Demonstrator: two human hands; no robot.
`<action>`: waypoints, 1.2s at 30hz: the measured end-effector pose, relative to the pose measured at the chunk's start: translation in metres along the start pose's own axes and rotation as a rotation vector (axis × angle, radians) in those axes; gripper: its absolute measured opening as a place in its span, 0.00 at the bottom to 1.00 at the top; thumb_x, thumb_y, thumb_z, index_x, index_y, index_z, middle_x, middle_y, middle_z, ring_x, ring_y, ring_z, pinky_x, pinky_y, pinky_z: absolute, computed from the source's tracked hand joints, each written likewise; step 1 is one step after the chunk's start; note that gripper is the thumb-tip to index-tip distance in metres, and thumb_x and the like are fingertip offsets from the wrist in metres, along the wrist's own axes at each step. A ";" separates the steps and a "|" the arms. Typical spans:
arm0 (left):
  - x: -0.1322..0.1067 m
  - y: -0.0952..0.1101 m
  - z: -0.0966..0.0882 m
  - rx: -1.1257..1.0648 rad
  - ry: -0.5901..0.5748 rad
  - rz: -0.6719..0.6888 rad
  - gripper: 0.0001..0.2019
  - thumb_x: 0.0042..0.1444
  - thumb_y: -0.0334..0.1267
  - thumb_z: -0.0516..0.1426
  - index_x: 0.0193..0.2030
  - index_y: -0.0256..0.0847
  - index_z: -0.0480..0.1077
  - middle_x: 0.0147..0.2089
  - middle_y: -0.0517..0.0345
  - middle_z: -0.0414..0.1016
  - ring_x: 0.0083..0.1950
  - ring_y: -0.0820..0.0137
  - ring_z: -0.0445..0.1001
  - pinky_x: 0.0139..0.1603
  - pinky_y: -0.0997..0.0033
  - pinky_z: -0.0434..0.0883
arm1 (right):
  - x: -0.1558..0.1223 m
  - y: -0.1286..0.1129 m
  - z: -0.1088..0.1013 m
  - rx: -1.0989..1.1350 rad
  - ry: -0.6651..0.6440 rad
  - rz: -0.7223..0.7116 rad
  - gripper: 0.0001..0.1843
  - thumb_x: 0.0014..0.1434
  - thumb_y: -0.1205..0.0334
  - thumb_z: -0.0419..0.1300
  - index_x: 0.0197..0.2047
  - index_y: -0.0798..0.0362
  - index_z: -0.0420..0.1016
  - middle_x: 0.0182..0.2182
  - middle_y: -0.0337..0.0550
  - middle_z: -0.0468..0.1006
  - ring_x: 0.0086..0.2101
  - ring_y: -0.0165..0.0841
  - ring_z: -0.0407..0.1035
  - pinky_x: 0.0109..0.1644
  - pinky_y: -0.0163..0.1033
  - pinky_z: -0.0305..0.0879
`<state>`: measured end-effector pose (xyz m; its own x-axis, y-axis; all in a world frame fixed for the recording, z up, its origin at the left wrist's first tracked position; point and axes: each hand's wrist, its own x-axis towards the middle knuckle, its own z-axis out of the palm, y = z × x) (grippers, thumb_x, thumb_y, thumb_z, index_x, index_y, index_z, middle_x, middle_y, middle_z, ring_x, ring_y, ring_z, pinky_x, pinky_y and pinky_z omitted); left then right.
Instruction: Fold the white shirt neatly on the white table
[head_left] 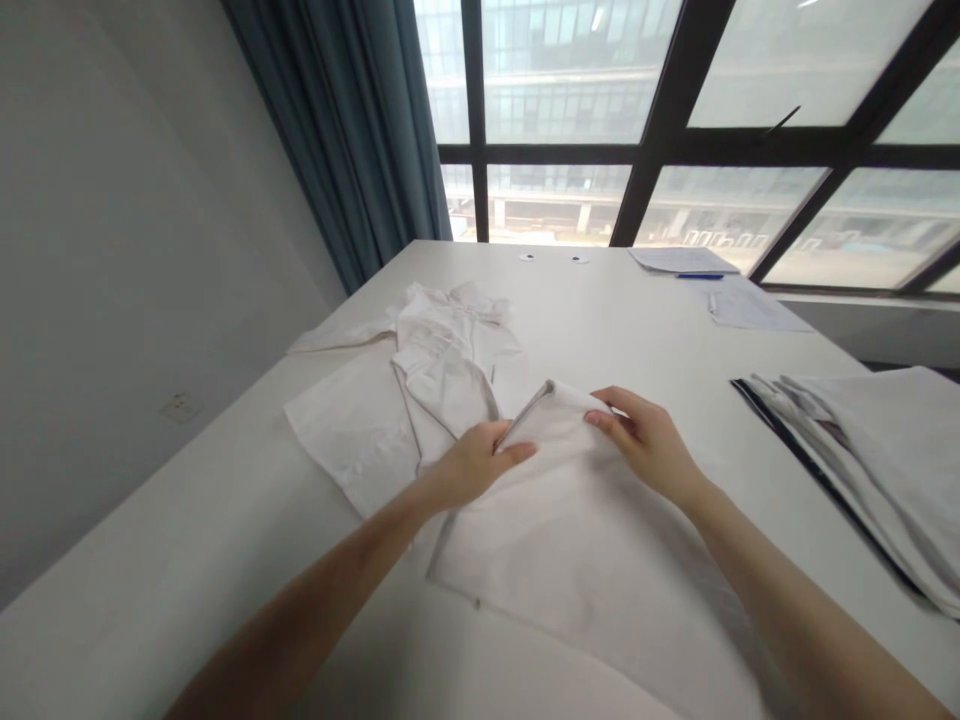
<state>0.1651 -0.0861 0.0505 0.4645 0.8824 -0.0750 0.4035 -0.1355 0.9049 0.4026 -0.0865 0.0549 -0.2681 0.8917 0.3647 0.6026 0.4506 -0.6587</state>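
A piece of white cloth (570,540) with a grey edge spreads over the near part of the table, its upper end raised between my hands. My left hand (476,465) pinches the grey edge on the left, thumb on top. On the right, my right hand (641,440) grips the upper right edge between thumb and fingers. A small dark spot shows on the cloth's lower hem. Just beyond my left hand lies a crumpled white garment (442,345) with gathered parts, partly covered by the held cloth's corner.
On the white table (577,310), a stack of folded white cloth (892,440) with a black edge lies at the right. Papers (757,305) and a blue pen (700,276) are at the back right. Wall (150,250) and blue curtain (352,120) border the left; windows stand behind.
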 end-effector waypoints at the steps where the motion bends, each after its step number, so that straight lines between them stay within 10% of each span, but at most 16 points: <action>1: 0.000 0.000 -0.001 0.057 0.005 0.000 0.17 0.60 0.50 0.54 0.33 0.36 0.70 0.28 0.62 0.68 0.29 0.72 0.66 0.28 0.75 0.62 | 0.001 0.000 -0.002 0.036 0.003 0.034 0.16 0.65 0.48 0.52 0.39 0.51 0.72 0.31 0.42 0.76 0.31 0.34 0.70 0.32 0.36 0.65; 7: -0.004 0.002 0.014 0.445 0.157 0.117 0.11 0.63 0.42 0.54 0.33 0.38 0.69 0.27 0.59 0.73 0.30 0.68 0.71 0.32 0.73 0.62 | 0.000 -0.017 -0.019 0.112 -0.073 -0.039 0.16 0.62 0.50 0.58 0.48 0.50 0.72 0.41 0.44 0.78 0.40 0.36 0.72 0.43 0.38 0.67; 12: -0.006 0.000 0.024 0.622 0.138 0.228 0.09 0.63 0.41 0.55 0.34 0.39 0.69 0.27 0.56 0.73 0.28 0.67 0.73 0.29 0.74 0.62 | -0.004 -0.031 -0.025 0.050 -0.115 -0.118 0.14 0.61 0.52 0.59 0.47 0.49 0.74 0.39 0.42 0.80 0.30 0.31 0.70 0.33 0.34 0.64; 26: 0.006 -0.015 -0.002 0.185 -0.147 -0.066 0.15 0.56 0.47 0.56 0.28 0.36 0.71 0.23 0.64 0.65 0.29 0.70 0.65 0.27 0.76 0.58 | -0.004 -0.016 -0.021 -0.024 0.330 0.017 0.13 0.59 0.50 0.59 0.37 0.50 0.79 0.27 0.38 0.77 0.25 0.31 0.66 0.28 0.35 0.60; 36: 0.013 -0.024 -0.021 0.002 -0.062 0.001 0.16 0.54 0.49 0.57 0.32 0.35 0.74 0.28 0.61 0.71 0.30 0.71 0.68 0.28 0.76 0.62 | 0.002 0.015 -0.041 -0.403 0.573 0.066 0.21 0.62 0.44 0.51 0.37 0.52 0.76 0.19 0.38 0.69 0.22 0.33 0.65 0.26 0.36 0.57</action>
<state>0.1448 -0.0624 0.0367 0.5126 0.8528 -0.0996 0.4042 -0.1374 0.9043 0.4418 -0.0793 0.0723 0.1498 0.7035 0.6947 0.8651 0.2470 -0.4366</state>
